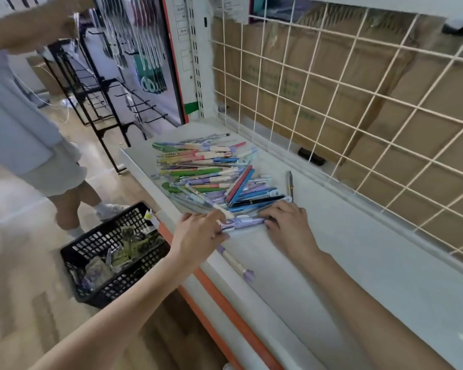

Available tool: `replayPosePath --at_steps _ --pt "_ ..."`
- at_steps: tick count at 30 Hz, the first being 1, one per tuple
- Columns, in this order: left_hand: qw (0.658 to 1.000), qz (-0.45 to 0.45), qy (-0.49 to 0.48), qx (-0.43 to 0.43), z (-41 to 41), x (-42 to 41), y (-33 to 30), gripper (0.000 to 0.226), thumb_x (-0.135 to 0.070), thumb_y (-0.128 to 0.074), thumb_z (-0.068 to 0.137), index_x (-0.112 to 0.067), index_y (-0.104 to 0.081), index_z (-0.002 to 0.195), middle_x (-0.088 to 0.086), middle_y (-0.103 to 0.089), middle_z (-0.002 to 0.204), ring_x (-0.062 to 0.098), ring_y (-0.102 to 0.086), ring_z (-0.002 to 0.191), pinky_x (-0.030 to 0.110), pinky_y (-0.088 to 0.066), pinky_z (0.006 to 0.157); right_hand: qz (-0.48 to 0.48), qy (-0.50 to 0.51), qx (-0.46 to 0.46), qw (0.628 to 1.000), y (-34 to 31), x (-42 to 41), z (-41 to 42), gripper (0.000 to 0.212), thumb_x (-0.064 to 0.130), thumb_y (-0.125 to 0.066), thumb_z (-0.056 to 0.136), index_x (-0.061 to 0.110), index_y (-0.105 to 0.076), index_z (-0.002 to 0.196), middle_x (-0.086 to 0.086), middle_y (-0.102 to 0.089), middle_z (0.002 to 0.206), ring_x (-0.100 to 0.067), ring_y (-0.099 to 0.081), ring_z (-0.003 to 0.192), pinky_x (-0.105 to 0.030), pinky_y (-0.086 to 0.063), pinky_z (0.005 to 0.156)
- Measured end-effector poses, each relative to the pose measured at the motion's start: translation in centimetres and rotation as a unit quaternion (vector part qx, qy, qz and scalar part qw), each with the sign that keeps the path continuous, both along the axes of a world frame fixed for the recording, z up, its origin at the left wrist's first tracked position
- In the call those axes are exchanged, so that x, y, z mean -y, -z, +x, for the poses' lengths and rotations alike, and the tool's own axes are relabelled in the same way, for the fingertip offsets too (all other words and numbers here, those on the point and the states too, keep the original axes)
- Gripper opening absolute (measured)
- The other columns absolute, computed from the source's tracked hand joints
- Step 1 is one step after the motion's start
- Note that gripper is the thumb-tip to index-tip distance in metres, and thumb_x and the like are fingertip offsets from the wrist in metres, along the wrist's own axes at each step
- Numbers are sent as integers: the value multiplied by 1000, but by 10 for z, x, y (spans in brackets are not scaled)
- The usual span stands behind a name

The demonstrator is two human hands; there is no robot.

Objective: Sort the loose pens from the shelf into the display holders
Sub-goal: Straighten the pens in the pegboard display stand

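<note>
Head view: purple pens (242, 223) held between left hand (198, 233) and right hand (289, 225).

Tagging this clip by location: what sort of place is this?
Probably a stationery shop being stocked: a pile of pens on a white shelf, a wire grid panel behind it, empty hook racks.

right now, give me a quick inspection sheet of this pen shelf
surface: white shelf, mostly bare near the hands
job's things: heap of loose pens; lilac pen bundle; one pen lying apart at the front edge; no display holders seen
clutter: black basket on the floor; small dark object by the wire grid
grippers: left hand and right hand, grip on the bundle ends
cables: nothing seen
surroundings: another person standing left; black rack
</note>
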State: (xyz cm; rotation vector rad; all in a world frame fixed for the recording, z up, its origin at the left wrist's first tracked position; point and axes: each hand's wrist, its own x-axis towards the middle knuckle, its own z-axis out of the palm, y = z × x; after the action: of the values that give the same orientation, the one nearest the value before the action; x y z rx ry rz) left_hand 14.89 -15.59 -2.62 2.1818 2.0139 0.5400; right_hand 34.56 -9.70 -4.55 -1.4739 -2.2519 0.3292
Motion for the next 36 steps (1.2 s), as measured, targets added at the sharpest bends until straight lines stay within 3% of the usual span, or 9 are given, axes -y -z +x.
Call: replayPosePath --at_steps 6,9,12,17,22,25,28,33,36 --pt "999 28 34 25 -3 0 1 24 -34 -61 88 -23 -60 110 -12 -68 103 11 -59 103 24 -29 88 -25 6 12 1000 -11 7 1 21 13 -58 90 20 -68 106 1 -60 110 -20 -49 111 -27 -25 82" --pt "992 50 55 105 -7 1 1 19 -22 -67 84 -18 -67 102 -6 -67 98 13 -62 93 20 -38 82 -28 15 -3 999 -13 13 3 19 11 -59 88 19 -69 102 1 -61 106 -21 -51 106 -28 -28 81" --pt "982 55 67 169 -9 0 -2 16 -11 -70 81 -11 -69 98 1 -66 89 14 -62 80 3 -37 69 -33 24 -26 999 -15 17 4 14 10 -61 87 17 -68 97 2 -63 103 -21 -52 100 -31 -34 83" --pt "956 12 30 291 -3 2 -12 14 -11 -68 84 -16 -67 97 -4 -66 89 -1 -61 75 3 -43 64 -61 22 -44 997 -24 27 7 11 10 -59 89 14 -66 97 6 -66 94 -23 -54 94 -40 -41 90" --pt "887 -18 -40 460 10 2 -25 15 -15 -68 85 -24 -63 95 -17 -65 84 -10 -62 69 4 -44 58 -92 32 -115 989 -35 45 9 11 10 -58 90 15 -64 97 20 -49 73 -7 -48 75 -8 -36 69" --pt "804 -45 -61 590 22 1 -27 15 -12 -69 84 -18 -64 97 -3 -69 91 -4 -65 70 9 -49 61 -111 43 -169 978 -36 55 9 15 7 -61 87 22 -60 89 18 -55 76 3 -50 66 -7 -37 64" --pt "771 -68 -53 631 37 5 -23 12 -8 -69 83 -19 -69 88 -1 -71 91 6 -66 82 12 -51 70 -110 74 -225 965 -33 64 5 16 4 -63 84 19 -62 88 15 -61 78 10 -54 69 -6 -38 64" --pt "766 -77 -16 638 56 9 -12 12 -6 -69 83 -11 -69 93 14 -69 103 24 -65 99 32 -53 86 -59 129 -295 945 -28 79 -1 26 0 -67 81 24 -57 81 19 -59 75 10 -55 68 -5 -38 62" --pt "773 -70 -23 631 62 10 -9 9 -4 -71 80 -9 -66 85 17 -67 93 26 -66 89 38 -55 83 -46 139 -327 934 -29 87 -6 27 2 -69 81 25 -56 79 15 -58 72 6 -53 64 -6 -37 61"
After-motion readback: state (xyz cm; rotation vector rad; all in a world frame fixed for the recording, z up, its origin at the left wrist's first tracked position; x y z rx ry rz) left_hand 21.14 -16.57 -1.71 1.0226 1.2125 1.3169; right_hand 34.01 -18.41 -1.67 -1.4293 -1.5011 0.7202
